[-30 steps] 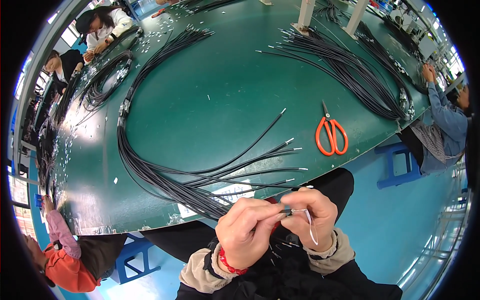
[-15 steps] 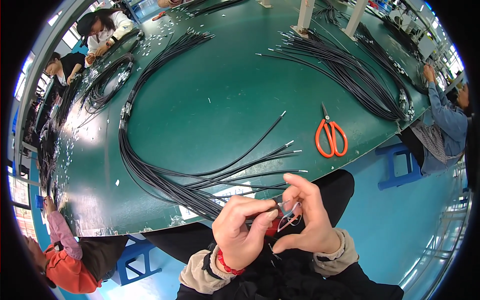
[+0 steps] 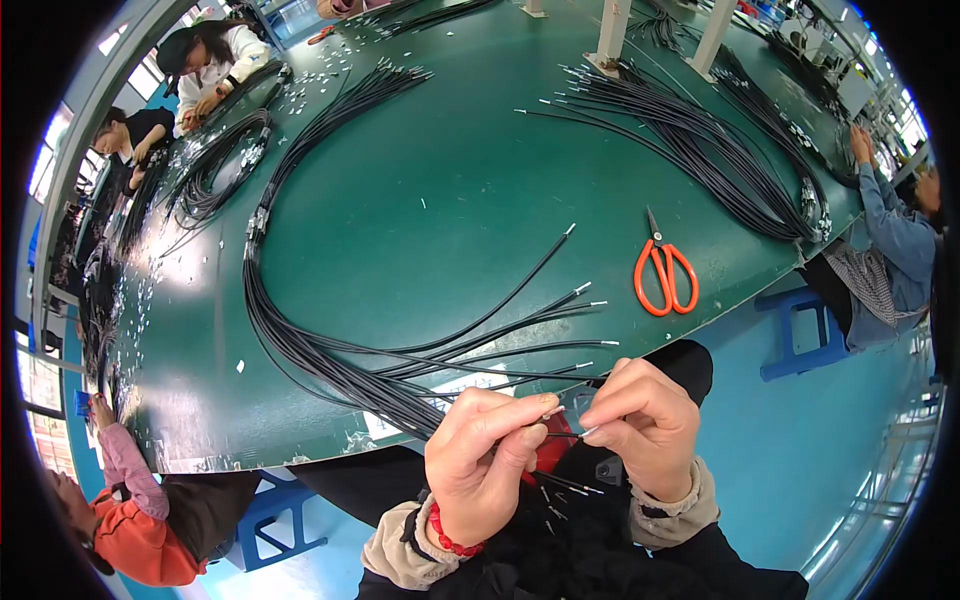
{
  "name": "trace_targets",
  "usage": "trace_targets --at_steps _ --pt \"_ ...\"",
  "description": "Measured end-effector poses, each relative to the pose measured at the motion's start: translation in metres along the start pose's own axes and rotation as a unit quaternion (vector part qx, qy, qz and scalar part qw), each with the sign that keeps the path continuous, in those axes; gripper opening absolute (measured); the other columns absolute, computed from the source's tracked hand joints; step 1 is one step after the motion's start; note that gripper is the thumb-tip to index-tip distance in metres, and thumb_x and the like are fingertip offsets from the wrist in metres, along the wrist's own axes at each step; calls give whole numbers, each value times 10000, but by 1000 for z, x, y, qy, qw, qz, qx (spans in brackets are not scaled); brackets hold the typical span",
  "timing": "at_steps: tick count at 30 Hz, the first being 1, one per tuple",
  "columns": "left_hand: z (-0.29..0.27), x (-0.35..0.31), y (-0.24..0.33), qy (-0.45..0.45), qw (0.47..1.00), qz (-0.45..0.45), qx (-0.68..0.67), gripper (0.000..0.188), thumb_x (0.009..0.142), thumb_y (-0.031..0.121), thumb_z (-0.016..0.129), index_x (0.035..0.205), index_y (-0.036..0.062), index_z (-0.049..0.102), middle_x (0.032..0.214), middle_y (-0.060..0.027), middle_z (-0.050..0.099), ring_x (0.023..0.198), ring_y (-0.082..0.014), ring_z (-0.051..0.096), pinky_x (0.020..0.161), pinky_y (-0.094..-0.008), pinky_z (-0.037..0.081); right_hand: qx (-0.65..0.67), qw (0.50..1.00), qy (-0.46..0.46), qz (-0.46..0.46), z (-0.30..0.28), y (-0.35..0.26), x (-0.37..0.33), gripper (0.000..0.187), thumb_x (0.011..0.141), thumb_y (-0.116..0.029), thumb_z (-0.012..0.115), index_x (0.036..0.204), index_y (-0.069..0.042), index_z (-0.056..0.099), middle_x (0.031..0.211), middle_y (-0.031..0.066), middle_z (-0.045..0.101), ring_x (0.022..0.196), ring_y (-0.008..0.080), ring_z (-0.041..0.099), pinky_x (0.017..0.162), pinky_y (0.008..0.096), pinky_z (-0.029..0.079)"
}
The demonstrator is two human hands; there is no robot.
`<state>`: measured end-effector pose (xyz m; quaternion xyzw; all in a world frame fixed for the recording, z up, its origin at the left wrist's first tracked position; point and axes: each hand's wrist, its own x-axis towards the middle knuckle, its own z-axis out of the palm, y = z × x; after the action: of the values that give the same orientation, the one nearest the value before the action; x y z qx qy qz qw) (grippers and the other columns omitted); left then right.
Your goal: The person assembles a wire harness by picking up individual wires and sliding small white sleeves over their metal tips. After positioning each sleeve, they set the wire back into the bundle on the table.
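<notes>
Our two hands meet just off the near edge of the green worktop (image 3: 470,250). With the fingers of our left hand (image 3: 478,455) curled in, we hold a thin black cable (image 3: 562,434); our right hand (image 3: 648,425) pinches its pale tip between thumb and forefinger. Beyond our hands, a curved bundle of black cables (image 3: 325,362) lies on the worktop, with orange-handled scissors (image 3: 657,241) to its right.
</notes>
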<state>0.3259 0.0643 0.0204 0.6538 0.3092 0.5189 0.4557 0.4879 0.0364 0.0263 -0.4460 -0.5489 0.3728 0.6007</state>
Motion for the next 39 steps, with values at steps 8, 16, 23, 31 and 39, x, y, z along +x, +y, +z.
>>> trace_targets --at_steps 8,16,23,31,39 --pt "2 3 4 4 1000 4 8 129 827 -31 601 953 -44 627 851 -102 545 574 -102 562 457 -181 410 -15 997 -11 -69 4 3 4 146 733 -92 735 741 -13 612 726 56 562 598 121 482 527 236 347" --pt "-3 1 4 8 1000 -13 15 139 819 -52 599 955 -48 626 858 -106 552 606 -120 579 493 -187 448 9 1000 17 0 12 1 3 169 732 -108 745 779 4 627 734 66 547 599 120 473 532 241 356" --pt "-4 -1 2 5 1000 -14 26 142 815 -64 595 954 -53 624 865 -114 557 616 -125 584 509 -196 463 5 1000 5 -24 9 7 3 155 703 -80 757 757 1 635 726 62 539 595 117 466 531 240 350" --pt "-5 0 3 -1 999 -27 46 163 781 -93 617 938 -52 631 862 -109 569 632 -126 592 531 -204 475 10 999 -7 -30 10 14 5 237 581 -75 832 675 -35 618 689 35 523 568 98 443 507 235 325" --pt "-8 2 -2 38 995 48 79 256 700 -125 677 931 -23 639 812 -115 632 669 -153 618 568 -213 481 18 999 -23 -34 20 18 8 288 561 -103 853 668 -49 591 696 28 513 564 87 436 496 224 313"
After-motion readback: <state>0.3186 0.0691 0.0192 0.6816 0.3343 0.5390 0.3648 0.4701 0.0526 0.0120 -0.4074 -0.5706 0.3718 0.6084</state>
